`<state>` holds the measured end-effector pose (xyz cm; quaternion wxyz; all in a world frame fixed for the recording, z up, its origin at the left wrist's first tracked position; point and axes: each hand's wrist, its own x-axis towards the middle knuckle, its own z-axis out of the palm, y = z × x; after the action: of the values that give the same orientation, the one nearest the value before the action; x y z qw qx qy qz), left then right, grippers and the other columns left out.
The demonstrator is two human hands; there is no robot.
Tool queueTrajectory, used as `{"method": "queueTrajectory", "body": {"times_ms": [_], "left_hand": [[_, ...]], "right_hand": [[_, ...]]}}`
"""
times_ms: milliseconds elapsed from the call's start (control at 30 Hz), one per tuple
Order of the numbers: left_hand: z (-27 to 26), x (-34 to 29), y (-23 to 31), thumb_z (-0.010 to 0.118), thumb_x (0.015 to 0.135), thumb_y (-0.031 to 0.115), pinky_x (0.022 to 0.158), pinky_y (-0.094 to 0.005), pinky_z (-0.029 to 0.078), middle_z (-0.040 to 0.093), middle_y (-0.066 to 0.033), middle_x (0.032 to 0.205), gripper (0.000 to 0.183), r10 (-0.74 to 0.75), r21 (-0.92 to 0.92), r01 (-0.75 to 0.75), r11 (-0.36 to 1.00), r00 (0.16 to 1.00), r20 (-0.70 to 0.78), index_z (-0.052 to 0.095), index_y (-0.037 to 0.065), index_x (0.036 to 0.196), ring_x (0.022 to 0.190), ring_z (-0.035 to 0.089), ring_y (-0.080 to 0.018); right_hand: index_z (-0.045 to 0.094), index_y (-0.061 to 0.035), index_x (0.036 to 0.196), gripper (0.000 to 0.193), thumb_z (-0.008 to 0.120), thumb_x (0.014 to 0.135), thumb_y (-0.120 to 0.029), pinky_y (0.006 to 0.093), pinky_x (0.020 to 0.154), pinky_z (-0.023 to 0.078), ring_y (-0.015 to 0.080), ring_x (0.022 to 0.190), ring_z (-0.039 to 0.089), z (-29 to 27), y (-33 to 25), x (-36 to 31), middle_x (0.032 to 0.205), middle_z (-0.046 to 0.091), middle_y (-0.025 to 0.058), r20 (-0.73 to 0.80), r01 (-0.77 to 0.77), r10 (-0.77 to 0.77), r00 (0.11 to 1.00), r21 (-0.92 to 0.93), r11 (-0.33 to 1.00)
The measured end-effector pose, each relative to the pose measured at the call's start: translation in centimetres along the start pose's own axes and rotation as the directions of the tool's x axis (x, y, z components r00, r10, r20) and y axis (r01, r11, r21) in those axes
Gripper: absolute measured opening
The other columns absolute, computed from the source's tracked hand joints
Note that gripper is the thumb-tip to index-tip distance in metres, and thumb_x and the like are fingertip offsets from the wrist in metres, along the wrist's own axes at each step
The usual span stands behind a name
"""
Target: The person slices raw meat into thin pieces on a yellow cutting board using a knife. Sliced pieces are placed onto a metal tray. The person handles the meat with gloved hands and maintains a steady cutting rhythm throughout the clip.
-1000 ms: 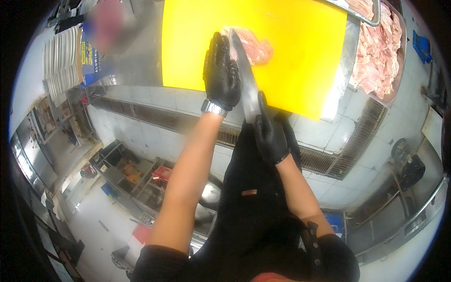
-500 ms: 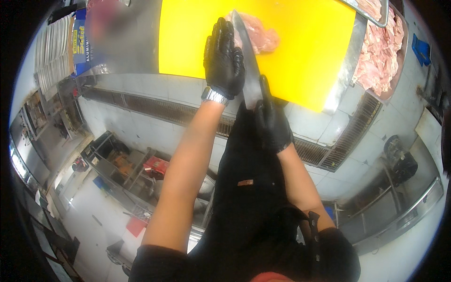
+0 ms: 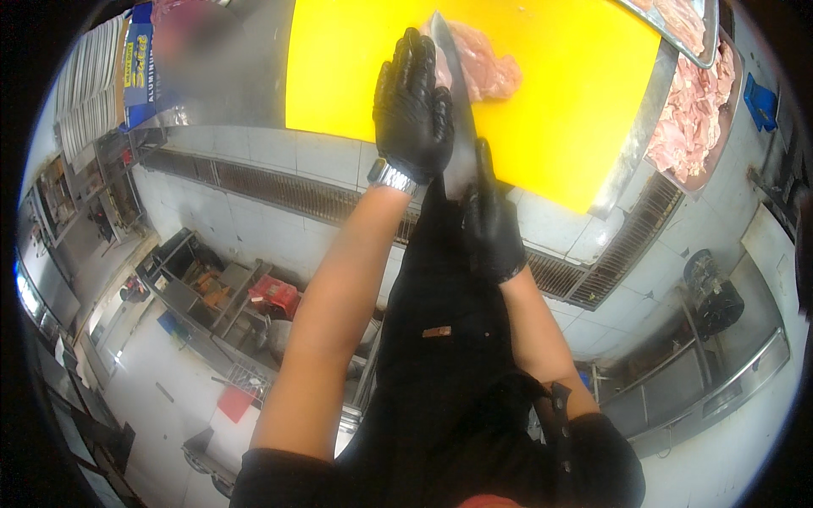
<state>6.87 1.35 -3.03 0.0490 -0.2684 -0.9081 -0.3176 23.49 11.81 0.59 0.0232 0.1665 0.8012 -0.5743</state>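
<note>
A piece of raw chicken (image 3: 491, 69) lies near the far edge of a yellow cutting board (image 3: 339, 76). Flat along its left side rests my left hand (image 3: 412, 114), in a black glove with the fingers stretched out together. A large knife (image 3: 461, 106) points away from me, its blade over or in the chicken, right beside the left hand's fingers. My right hand (image 3: 491, 220), also gloved in black, grips the knife's handle, with the index finger stretched along the blade. Most of the handle is hidden by that hand. How deep the blade sits cannot be made out.
Right of the board stands a tray of raw chicken pieces (image 3: 690, 118), with a metal tray (image 3: 711, 51) overlapping its far end. On the left are a steel surface (image 3: 246, 76), a blue-and-yellow box (image 3: 138, 72) and stacked white containers (image 3: 89, 76). A floor grate (image 3: 279, 190) runs below.
The whole view has shifted slightly. Both hands, the knife and the chicken keep nearly the same places relative to each other; any small blade movement is hard to tell.
</note>
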Motion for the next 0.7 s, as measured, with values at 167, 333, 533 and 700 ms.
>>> {"method": "queueTrajectory", "body": {"times_ms": [167,333,533,700], "left_hand": [[0.0,0.0,0.0,0.05,0.109,0.042,0.131,-0.0522,0.025,0.041,-0.0156,0.17,0.062,0.006,0.008,-0.006,1.0,1.0,-0.01,0.045,0.012,0.162,0.156,0.04,-0.0376],[0.0,0.1,-0.1,0.047,0.109,0.045,0.13,-0.052,0.026,0.041,-0.0161,0.17,0.063,0.002,0.001,-0.002,1.0,1.0,0.001,0.045,0.011,0.162,0.156,0.041,-0.0378],[0.0,0.0,0.0,0.045,0.11,0.045,0.131,-0.0518,0.025,0.042,-0.0166,0.169,0.062,-0.006,0.006,0.006,1.0,1.0,0.002,0.045,0.01,0.161,0.156,0.041,-0.0381],[0.0,0.1,0.1,0.045,0.109,0.047,0.131,-0.0519,0.024,0.042,-0.0171,0.169,0.065,-0.003,0.016,0.003,1.0,1.0,0.01,0.043,0.01,0.162,0.156,0.04,-0.0379]], "right_hand": [[0.034,-0.0034,0.166,0.064,0.051,0.105,-0.006,0.0466,0.102,0.051,0.0432,0.116,0.065,-0.8,-0.9,-0.2,0.138,0.062,0.0316,0.138,-0.216,0.204,0.969,0.077,0.973],[0.033,-0.0027,0.166,0.067,0.054,0.103,-0.003,0.0504,0.104,0.049,0.0454,0.116,0.066,0.2,-0.3,1.4,0.145,0.059,0.0322,0.055,-0.109,0.102,0.993,0.145,0.983],[0.033,-0.003,0.167,0.066,0.054,0.103,-0.003,0.0479,0.111,0.048,0.0441,0.126,0.064,0.3,-0.7,-0.6,0.15,0.056,0.0314,0.101,-0.159,0.149,0.984,0.098,0.982],[0.036,-0.0029,0.166,0.064,0.053,0.104,-0.003,0.047,0.121,0.039,0.0423,0.143,0.052,0.4,-0.2,1.6,0.159,0.05,0.0283,0.035,-0.057,0.055,0.998,0.057,0.997]]}}
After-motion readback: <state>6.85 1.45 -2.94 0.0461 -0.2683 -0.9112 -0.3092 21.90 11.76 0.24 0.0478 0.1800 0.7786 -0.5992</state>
